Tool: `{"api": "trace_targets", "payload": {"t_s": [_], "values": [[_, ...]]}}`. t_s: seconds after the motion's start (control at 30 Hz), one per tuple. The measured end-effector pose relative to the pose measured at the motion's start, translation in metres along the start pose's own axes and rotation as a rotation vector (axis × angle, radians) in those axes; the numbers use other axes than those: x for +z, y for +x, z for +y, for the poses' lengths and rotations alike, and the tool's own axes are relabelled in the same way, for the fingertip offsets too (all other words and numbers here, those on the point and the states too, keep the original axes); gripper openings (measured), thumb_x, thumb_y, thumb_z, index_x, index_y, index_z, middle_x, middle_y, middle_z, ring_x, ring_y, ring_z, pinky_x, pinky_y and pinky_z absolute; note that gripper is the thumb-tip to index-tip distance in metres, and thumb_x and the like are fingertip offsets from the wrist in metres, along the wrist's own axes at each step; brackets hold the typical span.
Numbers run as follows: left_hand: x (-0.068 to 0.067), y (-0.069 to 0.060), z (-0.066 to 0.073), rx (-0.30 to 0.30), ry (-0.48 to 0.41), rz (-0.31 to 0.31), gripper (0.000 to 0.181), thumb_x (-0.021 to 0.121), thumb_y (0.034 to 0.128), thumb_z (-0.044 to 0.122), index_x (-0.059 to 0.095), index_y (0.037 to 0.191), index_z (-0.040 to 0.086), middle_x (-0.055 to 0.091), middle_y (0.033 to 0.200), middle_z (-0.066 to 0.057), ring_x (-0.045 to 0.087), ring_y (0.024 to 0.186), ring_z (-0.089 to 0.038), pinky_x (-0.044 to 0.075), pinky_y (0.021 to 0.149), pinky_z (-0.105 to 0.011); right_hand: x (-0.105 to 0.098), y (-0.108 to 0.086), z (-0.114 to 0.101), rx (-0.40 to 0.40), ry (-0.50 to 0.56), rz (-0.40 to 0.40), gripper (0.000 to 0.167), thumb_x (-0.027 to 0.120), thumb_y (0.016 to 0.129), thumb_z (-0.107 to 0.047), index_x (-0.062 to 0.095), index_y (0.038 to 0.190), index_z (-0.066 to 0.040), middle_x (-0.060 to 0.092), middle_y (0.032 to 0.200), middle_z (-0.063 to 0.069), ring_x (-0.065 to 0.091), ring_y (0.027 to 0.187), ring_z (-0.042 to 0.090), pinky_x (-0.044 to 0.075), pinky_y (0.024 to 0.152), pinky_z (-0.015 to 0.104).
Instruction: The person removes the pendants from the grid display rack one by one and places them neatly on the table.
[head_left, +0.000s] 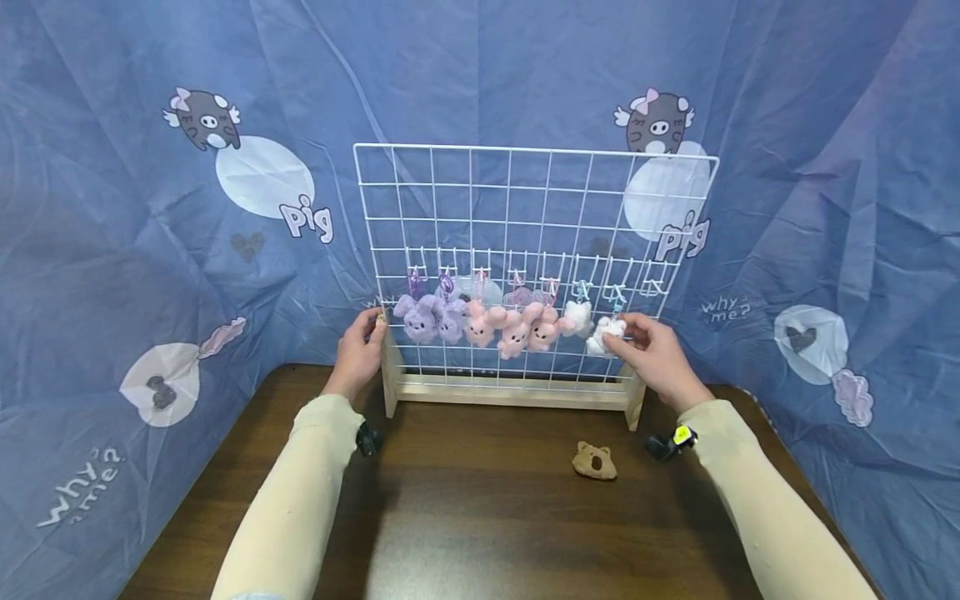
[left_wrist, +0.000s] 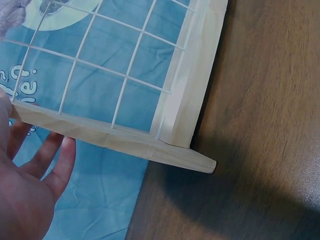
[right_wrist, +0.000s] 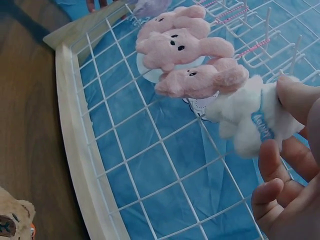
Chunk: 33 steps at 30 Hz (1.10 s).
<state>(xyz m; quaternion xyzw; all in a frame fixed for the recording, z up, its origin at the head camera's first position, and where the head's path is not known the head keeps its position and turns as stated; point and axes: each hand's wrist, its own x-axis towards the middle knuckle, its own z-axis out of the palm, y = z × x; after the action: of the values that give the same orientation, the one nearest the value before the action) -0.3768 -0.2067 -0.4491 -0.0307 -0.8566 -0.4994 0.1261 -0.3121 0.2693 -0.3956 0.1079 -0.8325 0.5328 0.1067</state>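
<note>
A white wire grid rack [head_left: 525, 221] on a wooden base stands upright on the table. My left hand [head_left: 358, 352] grips its left wooden side post [left_wrist: 100, 130], fingers behind it. On the right, my right hand [head_left: 656, 360] pinches a white plush keychain [head_left: 602, 340] that hangs from a hook by a blue strap. In the right wrist view thumb and fingers press it from both sides. Beside it hangs another white plush keychain [head_left: 577, 318]. Three pink bunny plush keychains [right_wrist: 172, 47] and two purple plush keychains [head_left: 420, 321] hang further left.
A brown bear-face plush piece [head_left: 594, 462] lies on the wooden table [head_left: 480, 517] in front of the rack's right side. An unused-looking hook [head_left: 652, 287] is at the grid's far right. Blue patterned cloth [head_left: 480, 75] hangs behind and on both sides.
</note>
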Motion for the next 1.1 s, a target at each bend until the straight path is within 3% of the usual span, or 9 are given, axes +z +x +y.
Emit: {"api": "trace_targets", "payload": {"t_s": [0.13, 0.53, 1.1], "values": [[0.000, 0.000, 0.000, 0.000, -0.003, -0.001, 0.042, 0.045, 0.1145, 0.028, 0.049, 0.153, 0.011, 0.054, 0.154, -0.024, 0.051, 0.143, -0.041, 0.046, 0.113, -0.057, 0.001, -0.004, 0.000, -0.039, 0.007, -0.009, 0.040, 0.073, 0.101, -0.019, 0.062, 0.129, 0.007, 0.072, 0.110, 0.014, 0.069, 0.086, 0.005, 0.059, 0.074, 0.020], [0.000, 0.000, 0.000, -0.008, -0.007, 0.001, 0.043, 0.046, 0.1144, 0.028, 0.049, 0.153, 0.011, 0.052, 0.155, -0.023, 0.050, 0.144, -0.040, 0.045, 0.113, -0.057, 0.001, -0.015, -0.016, -0.111, 0.079, -0.020, 0.031, 0.070, 0.102, -0.013, 0.063, 0.124, 0.008, 0.073, 0.101, -0.006, 0.068, 0.083, 0.005, 0.059, 0.073, 0.020], [0.000, -0.001, 0.001, -0.018, -0.011, -0.003, 0.043, 0.045, 0.1147, 0.029, 0.048, 0.154, 0.012, 0.053, 0.155, -0.022, 0.049, 0.144, -0.039, 0.045, 0.114, -0.056, 0.005, -0.025, -0.033, -0.194, 0.099, -0.049, 0.028, 0.070, 0.101, -0.004, 0.063, 0.125, 0.007, 0.073, 0.096, -0.013, 0.068, 0.080, 0.006, 0.059, 0.070, 0.020]]}}
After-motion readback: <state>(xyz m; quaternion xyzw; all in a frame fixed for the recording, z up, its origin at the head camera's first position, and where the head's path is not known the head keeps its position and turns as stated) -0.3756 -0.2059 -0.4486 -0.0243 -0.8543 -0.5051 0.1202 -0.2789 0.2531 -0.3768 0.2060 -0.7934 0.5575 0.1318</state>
